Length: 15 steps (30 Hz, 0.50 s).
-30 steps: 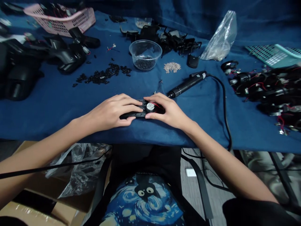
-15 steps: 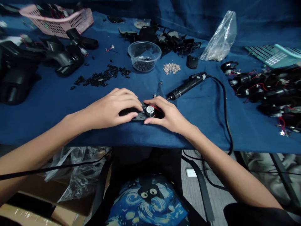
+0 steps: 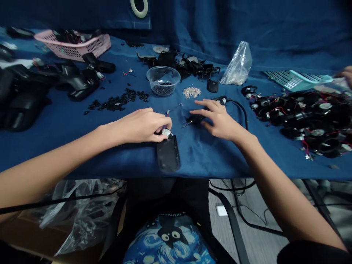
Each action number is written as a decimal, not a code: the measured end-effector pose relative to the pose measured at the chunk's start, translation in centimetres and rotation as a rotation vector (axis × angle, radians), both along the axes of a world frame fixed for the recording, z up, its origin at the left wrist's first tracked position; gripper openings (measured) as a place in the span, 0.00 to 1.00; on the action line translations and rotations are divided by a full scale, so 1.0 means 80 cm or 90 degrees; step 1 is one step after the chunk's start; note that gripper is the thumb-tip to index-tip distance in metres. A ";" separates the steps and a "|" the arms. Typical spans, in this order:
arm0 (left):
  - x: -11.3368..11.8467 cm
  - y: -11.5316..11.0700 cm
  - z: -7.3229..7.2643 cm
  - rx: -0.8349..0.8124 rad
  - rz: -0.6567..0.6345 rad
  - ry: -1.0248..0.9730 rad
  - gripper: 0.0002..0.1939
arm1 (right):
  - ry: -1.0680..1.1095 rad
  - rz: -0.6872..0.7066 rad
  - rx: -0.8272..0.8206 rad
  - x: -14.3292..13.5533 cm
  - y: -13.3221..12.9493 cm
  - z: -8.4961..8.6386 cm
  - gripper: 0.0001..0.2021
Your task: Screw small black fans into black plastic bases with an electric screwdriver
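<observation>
My left hand (image 3: 150,126) grips the upper end of a black plastic housing (image 3: 168,154), its fingers around a small round silver motor (image 3: 166,132). The housing's lower end points to the table's front edge. Over a black electric screwdriver (image 3: 197,118) is my right hand (image 3: 217,119), fingers spread, hiding much of the tool's body; whether it touches the tool is unclear. The screwdriver's tip points left, toward the housing. Between the hands and the bowl lies a small part with thin wires (image 3: 168,112).
A clear bowl (image 3: 164,79) of dark screws, a silver screw pile (image 3: 191,92) and black parts (image 3: 117,101) lie behind my hands. Housings (image 3: 79,82) and a pink basket (image 3: 74,49) stand left; motor assemblies (image 3: 316,113) and a teal basket (image 3: 298,80) right. Another person's hand (image 3: 348,74) shows far right.
My right hand has left the housing and moved right, onto or over the screwdriver. The housing has turned from crosswise to lengthwise in my left hand. The view has shifted.
</observation>
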<state>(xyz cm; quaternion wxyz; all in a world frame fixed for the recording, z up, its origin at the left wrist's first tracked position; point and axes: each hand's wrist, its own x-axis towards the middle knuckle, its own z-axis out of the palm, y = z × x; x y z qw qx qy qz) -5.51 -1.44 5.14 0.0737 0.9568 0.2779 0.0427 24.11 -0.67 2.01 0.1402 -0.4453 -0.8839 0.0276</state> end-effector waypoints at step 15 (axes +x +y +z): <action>-0.007 -0.035 -0.009 0.069 0.180 -0.042 0.36 | 0.177 0.081 -0.089 -0.033 -0.006 0.017 0.20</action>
